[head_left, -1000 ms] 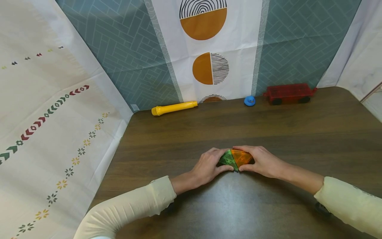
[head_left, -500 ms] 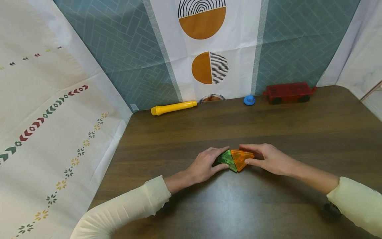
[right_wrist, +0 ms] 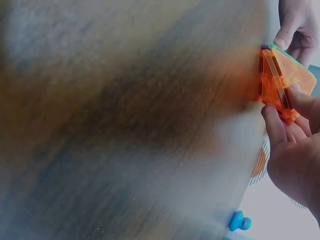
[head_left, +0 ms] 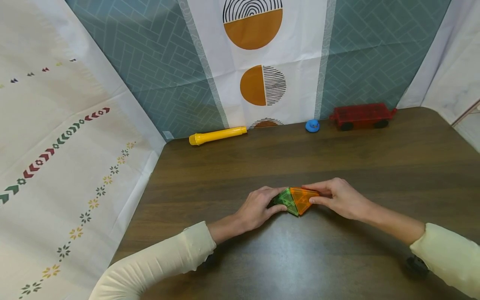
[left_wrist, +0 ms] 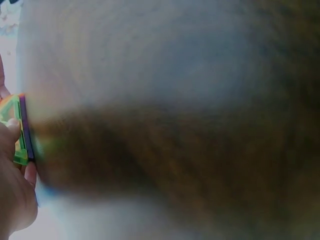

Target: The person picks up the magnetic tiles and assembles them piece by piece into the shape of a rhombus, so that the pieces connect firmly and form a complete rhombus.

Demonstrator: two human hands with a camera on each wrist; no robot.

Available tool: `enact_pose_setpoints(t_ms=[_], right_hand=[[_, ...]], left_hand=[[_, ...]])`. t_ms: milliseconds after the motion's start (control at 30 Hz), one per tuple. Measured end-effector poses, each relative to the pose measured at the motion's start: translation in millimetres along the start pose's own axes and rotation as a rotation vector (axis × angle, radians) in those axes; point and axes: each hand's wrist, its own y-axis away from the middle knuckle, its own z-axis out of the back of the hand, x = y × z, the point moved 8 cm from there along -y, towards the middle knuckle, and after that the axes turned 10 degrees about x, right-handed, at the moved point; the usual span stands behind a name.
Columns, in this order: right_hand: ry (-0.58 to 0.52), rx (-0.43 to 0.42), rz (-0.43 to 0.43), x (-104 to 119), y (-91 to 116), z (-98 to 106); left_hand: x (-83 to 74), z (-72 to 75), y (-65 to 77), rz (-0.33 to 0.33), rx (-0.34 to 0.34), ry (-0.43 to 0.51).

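Translucent magnetic tiles are joined into a small peaked shape at the middle of the table. In the head view, its green triangular tile faces left and its orange triangular tile faces right, meeting along a slanted seam. My left hand holds the green side between thumb and fingers. On the other side, my right hand pinches the orange side, thumb near and fingers far. A purple tile shows edge-on beneath the green one in the left wrist view. My hands partly hide the outer sides.
Along the table's back edge lie a yellow toy microphone, a small blue rubber duck and a red translucent wheeled toy wagon. Patterned cloths hang behind and to the left of the wooden table.
My right thumb and fingers have slid right, from near the seam to the orange tile's outer part. My left thumb has drawn back slightly left. The joined tiles stay in place.
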Motion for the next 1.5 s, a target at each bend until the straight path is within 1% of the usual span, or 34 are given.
enact_pose_setpoints(t_ms=[200,367,433,600,733,867,1000,1100,1233,1333,1500], right_hand=[[-0.003,-0.026,-0.001,0.9,0.8,1.8],[-0.013,-0.029,-0.003,0.1,1.4,1.5],[-0.027,-0.014,-0.003,-1.4,1.6,0.0],[-0.083,0.059,0.016,-6.2,2.5,-7.0],[-0.096,0.074,0.034,-7.3,2.5,-10.7],[-0.086,0.064,0.045,-6.2,0.9,-15.4],[-0.019,0.043,0.040,-4.9,-1.1,-19.1],[0.042,0.011,0.036,-3.3,-2.7,-18.3],[0.078,-0.016,0.038,-1.8,-3.4,-16.3],[0.074,-0.014,0.037,-1.7,-3.0,-15.8],[0.014,0.009,0.050,-3.6,0.2,-14.4]], left_hand=[[0.7,0.2,0.6,0.007,-0.017,0.004],[2.0,-0.6,0.0,0.015,-0.013,0.008],[1.9,-1.0,-0.2,0.016,-0.001,0.004],[1.0,-2.4,-0.2,0.014,0.039,-0.014],[0.0,-3.6,0.1,0.008,0.042,-0.035],[-1.6,-4.9,-2.0,0.007,0.032,-0.053],[-3.6,-6.6,-4.5,0.013,0.028,-0.055],[-4.4,-6.3,-4.8,0.023,0.020,-0.043],[-4.9,-6.3,-5.1,0.033,0.005,-0.039],[-5.2,-6.9,-5.5,0.034,0.001,-0.053],[-4.9,-5.3,-4.2,0.025,0.007,-0.068]])
